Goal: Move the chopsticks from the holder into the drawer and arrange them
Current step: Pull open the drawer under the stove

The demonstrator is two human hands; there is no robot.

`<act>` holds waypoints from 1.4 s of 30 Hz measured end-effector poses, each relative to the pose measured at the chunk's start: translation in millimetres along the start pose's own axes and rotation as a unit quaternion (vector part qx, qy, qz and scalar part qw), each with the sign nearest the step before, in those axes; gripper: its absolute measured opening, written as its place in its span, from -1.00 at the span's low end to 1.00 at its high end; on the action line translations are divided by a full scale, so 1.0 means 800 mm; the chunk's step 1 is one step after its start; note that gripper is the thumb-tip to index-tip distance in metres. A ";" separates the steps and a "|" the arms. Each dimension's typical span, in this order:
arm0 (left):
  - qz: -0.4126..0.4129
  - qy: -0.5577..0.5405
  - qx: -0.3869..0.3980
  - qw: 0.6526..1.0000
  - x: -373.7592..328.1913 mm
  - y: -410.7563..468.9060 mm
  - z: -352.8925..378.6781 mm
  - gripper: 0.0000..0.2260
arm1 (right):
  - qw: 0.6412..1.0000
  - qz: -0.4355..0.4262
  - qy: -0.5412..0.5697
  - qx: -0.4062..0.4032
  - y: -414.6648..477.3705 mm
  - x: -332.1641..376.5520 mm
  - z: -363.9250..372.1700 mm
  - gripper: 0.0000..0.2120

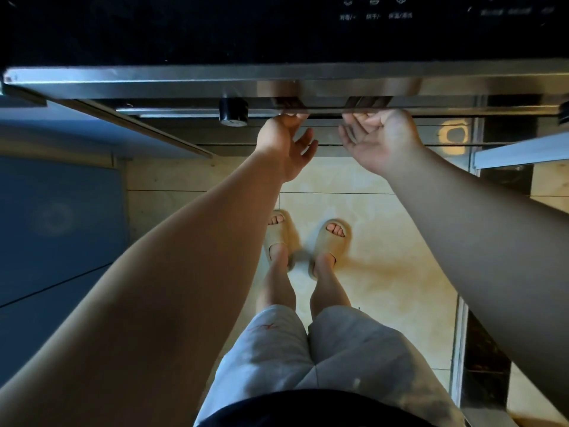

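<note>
Left hand [286, 143] and right hand [380, 140] hook the brushed-steel drawer rail [184, 111].

upper frame: panel [215, 32] black, glossy, glass-like | steel strip [154, 84] brushed metal, mirrors left hand [286, 143] and right hand [378, 140] | knob [233, 114] shiny black plastic | floor tiles [385, 241] polished, stone-look | slippers [334, 241] matt foam | shorts [354, 349] grey cloth
</note>
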State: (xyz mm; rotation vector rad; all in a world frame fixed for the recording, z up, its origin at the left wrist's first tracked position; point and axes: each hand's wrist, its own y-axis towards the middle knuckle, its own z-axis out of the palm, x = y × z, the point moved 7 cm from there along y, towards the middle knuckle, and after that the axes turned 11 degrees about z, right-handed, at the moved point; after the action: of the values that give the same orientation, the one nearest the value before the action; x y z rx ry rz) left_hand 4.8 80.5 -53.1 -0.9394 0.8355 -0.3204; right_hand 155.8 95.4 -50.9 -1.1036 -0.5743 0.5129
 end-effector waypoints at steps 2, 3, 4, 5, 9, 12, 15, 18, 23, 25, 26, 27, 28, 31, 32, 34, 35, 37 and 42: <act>-0.003 -0.003 0.000 1.000 0.000 -0.004 0.000 -0.78 | 1.000 0.001 0.003 -0.005 -0.004 -0.002 0.000 -0.73; -0.005 -0.005 -0.004 1.000 0.002 -0.005 -0.001 -0.77 | 1.000 -0.001 0.005 -0.008 -0.006 -0.004 -0.001 -0.72; -0.008 -0.007 -0.010 1.000 0.004 -0.007 -0.003 -0.74 | 1.000 -0.002 0.003 -0.013 -0.009 -0.007 -0.003 -0.71; -0.011 -0.008 -0.017 1.000 0.009 -0.010 -0.007 -0.71 | 1.000 -0.002 -0.001 -0.017 -0.011 -0.011 -0.007 -0.68; -0.030 -0.007 -0.024 0.999 0.030 -0.027 -0.026 -0.71 | 1.000 -0.001 -0.006 -0.016 -0.023 -0.033 -0.030 -0.54; -0.038 0.008 -0.034 0.999 0.045 -0.042 -0.044 -0.75 | 1.000 0.014 -0.007 -0.018 -0.033 -0.051 -0.049 -0.47; -0.055 0.031 -0.040 0.997 0.060 -0.057 -0.063 -0.80 | 0.999 0.029 -0.013 -0.028 -0.045 -0.070 -0.068 -0.45; -0.078 0.041 -0.048 0.995 0.077 -0.074 -0.082 -0.77 | 0.998 0.042 -0.026 -0.039 -0.060 -0.087 -0.086 -0.43; -0.107 0.048 -0.050 0.992 0.108 -0.113 -0.114 -0.79 | 0.995 0.061 -0.038 -0.062 -0.087 -0.116 -0.121 -0.57; -0.115 0.046 -0.041 0.991 0.119 -0.127 -0.123 -0.84 | 0.994 0.070 -0.048 -0.065 -0.098 -0.127 -0.135 -0.60; -0.119 0.042 -0.041 0.991 0.124 -0.134 -0.128 -0.86 | 0.994 0.076 -0.050 -0.067 -0.102 -0.132 -0.141 -0.60; -0.124 0.039 -0.044 0.991 0.129 -0.140 -0.133 -0.86 | 0.993 0.081 -0.051 -0.069 -0.106 -0.138 -0.147 -0.60; -0.128 0.036 -0.048 0.990 0.135 -0.144 -0.137 -0.85 | 0.992 0.085 -0.052 -0.071 -0.109 -0.143 -0.153 -0.59; -0.140 0.032 -0.066 0.987 0.150 -0.156 -0.151 -0.82 | 0.991 0.099 -0.054 -0.075 -0.119 -0.158 -0.167 -0.57; -0.144 0.035 -0.069 0.987 0.155 -0.161 -0.156 -0.82 | 0.990 0.102 -0.055 -0.077 -0.124 -0.163 -0.172 -0.57; -0.155 0.039 -0.073 0.984 0.164 -0.172 -0.167 -0.81 | 0.989 0.111 -0.058 -0.081 -0.135 -0.174 -0.180 -0.59; -0.161 0.036 -0.075 0.983 0.168 -0.178 -0.172 -0.80 | 0.988 0.117 -0.059 -0.086 -0.140 -0.179 -0.184 -0.60; -0.167 0.025 -0.077 0.983 0.174 -0.188 -0.179 -0.79 | 0.986 0.124 -0.060 -0.091 -0.147 -0.187 -0.189 -0.61; -0.168 0.050 -0.083 0.981 0.169 -0.189 -0.177 -0.79 | 0.982 0.136 -0.067 -0.109 -0.152 -0.184 -0.186 -0.66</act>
State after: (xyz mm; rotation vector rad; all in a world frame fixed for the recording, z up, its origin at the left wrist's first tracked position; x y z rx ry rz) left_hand 2.0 -166.5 -40.9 -1.2317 0.8023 -0.5998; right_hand 156.1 -143.8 -13.5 -1.3731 -0.6108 0.7802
